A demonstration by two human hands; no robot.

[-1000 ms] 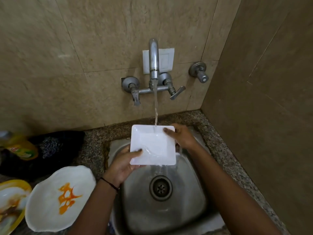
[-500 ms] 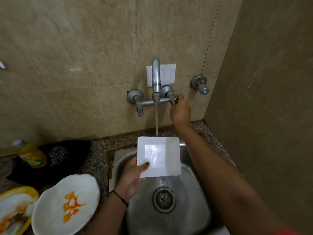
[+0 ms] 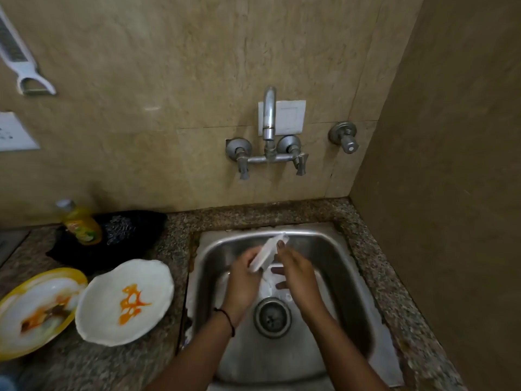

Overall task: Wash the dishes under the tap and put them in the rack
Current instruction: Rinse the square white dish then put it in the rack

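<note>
Looking down from head height, a steel sink (image 3: 349, 280) is set into a speckled granite worktop (image 3: 180, 221) in the corner of a tiled kitchen. Both hands are over the basin, gripping a small white square plate (image 3: 267, 253) between them. This plate is tilted steeply so it shows nearly edge-on, one corner pointing up toward the back rim of the sink. Its lower end sits in the left hand (image 3: 242, 280), whose fingers curl around it; the right hand (image 3: 296, 273) presses the upper side, thumb near the top corner. A dark cord band (image 3: 225, 317) circles the left wrist. Below the hands lies the round drain (image 3: 272, 317). On the wall above, a metal tap (image 3: 269, 131) with two lever handles shows no clear stream of water. Left of the sink on the worktop rest a white plate with orange sauce marks (image 3: 124, 303) and, just beside it, a yellow-rimmed dirty plate (image 3: 36, 309). Behind them stand a yellow dish-soap bottle (image 3: 80, 224) and a dark scrubber (image 3: 121, 227) on a black cloth (image 3: 146, 221). A white peeler (image 3: 21, 57) hangs on the wall at upper left.
</note>
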